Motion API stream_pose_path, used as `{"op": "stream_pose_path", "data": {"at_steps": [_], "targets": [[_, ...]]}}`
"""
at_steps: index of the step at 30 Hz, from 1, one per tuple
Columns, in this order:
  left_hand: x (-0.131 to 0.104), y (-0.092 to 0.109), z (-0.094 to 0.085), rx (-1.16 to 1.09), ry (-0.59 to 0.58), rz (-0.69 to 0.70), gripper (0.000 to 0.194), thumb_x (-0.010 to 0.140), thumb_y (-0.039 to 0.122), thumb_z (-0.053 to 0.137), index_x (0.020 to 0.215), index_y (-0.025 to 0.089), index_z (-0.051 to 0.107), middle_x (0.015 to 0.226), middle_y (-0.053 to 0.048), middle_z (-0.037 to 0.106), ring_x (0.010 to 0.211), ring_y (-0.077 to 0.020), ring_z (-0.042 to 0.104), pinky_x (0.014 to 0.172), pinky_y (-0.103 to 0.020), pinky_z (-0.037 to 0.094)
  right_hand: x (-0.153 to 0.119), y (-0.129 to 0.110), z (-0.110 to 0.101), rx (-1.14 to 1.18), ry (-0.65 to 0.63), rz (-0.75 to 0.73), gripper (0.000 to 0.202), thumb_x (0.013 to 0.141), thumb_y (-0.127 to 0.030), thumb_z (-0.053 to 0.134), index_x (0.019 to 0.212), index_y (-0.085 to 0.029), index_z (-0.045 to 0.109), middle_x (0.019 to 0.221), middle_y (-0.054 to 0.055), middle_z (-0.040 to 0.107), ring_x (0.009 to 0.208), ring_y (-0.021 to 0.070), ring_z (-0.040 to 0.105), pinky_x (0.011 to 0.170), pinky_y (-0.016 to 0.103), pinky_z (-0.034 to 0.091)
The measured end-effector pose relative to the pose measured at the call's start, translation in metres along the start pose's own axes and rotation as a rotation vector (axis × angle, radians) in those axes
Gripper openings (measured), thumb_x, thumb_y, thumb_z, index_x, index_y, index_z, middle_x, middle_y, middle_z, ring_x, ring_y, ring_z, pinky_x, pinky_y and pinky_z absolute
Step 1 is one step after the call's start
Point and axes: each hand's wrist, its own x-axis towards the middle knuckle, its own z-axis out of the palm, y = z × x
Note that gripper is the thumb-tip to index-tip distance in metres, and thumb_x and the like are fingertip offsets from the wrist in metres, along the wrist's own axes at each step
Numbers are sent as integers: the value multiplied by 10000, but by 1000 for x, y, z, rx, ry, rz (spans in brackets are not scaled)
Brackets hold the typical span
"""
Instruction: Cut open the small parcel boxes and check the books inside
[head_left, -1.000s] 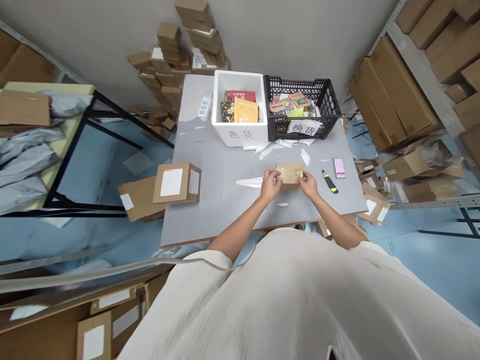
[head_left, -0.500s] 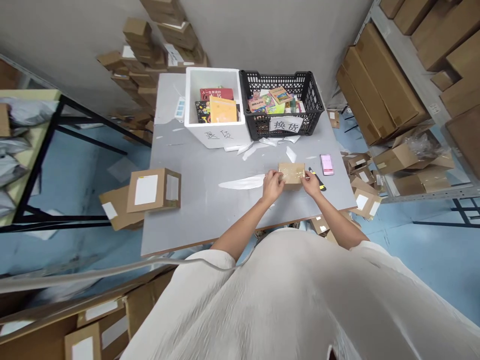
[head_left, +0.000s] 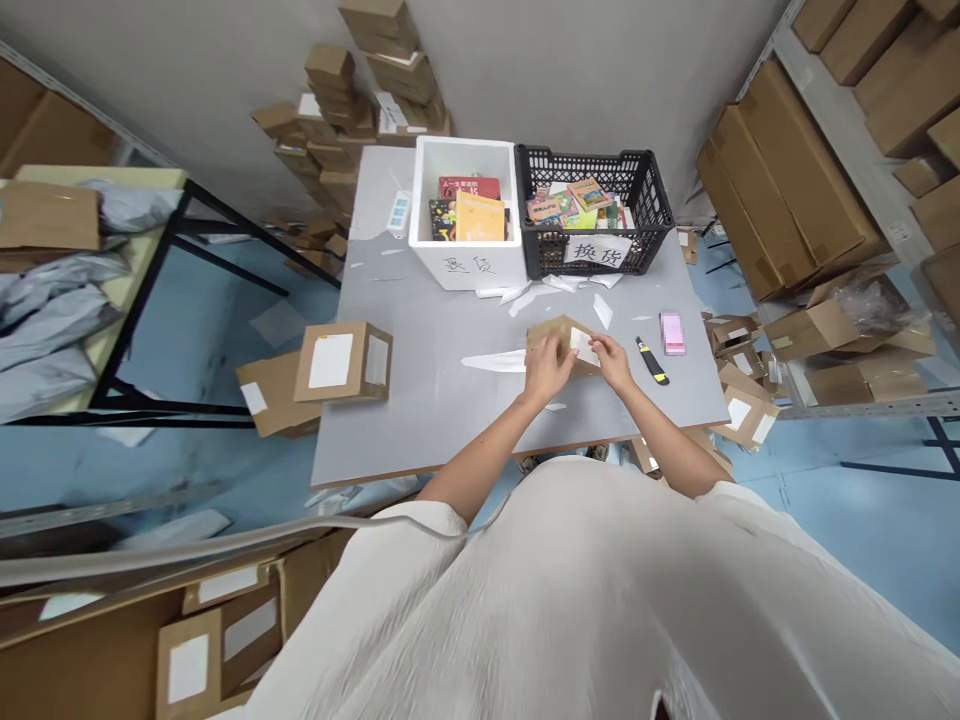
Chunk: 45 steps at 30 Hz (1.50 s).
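A small brown cardboard box (head_left: 553, 328) sits on the grey table, with a white label (head_left: 581, 346) on the face towards me. My left hand (head_left: 547, 370) grips the box's left side, thumb near the label. At the label's right edge, the closed fingers of my right hand (head_left: 613, 361) pinch the label; whether a corner is lifted is too small to tell. To the right lies a black and yellow utility knife (head_left: 652, 361). A torn white paper strip (head_left: 491, 361) lies left of the box.
Behind stand a white foam bin (head_left: 469, 268) and a black plastic crate (head_left: 534, 256), both holding books. A phone (head_left: 673, 334) lies at the right, a larger carton (head_left: 341, 362) at the table's left edge. Paper scraps (head_left: 525, 297) lie before the bins.
The box has been turned so its white label shows. My right hand has moved from the box's right end to the label. The utility knife is now fully uncovered. The whole view has shifted.
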Motion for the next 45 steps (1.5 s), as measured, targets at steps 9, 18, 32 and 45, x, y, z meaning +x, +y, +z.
{"op": "stream_pose_path", "data": {"at_steps": [9,18,32,45], "targets": [[-33,-83,-37,-71,19,-317,376,1035,252,636,1411,237,656,1359,-140,688,1144,-289,734,1078,-489,615,-10,31,28,-208,55,158,352,850,-411,694,1133,-223,789,1318,129,786,1257,324,691,1210,527,528],[-55,-94,-31,12,-111,-184,355,974,168,652,1308,233,753,1350,-130,642,1268,-304,685,1147,-466,597,-24,41,35,-287,32,143,372,846,-382,664,1150,-195,770,1310,149,775,1260,318,712,1211,510,543],[-60,-44,-28,332,-260,-59,462,1017,184,539,1449,249,692,1552,-183,621,1485,-392,530,1204,-570,448,-32,67,-18,-123,-35,169,232,841,-406,665,958,-238,775,1037,75,834,977,265,745,1017,458,630],[-46,-17,8,455,-248,-191,485,1013,200,518,1468,238,682,1566,-176,664,1485,-386,576,1267,-578,396,5,135,-136,-607,45,318,472,847,-240,621,1268,-196,830,1368,156,758,1264,330,707,1213,479,540]]}}
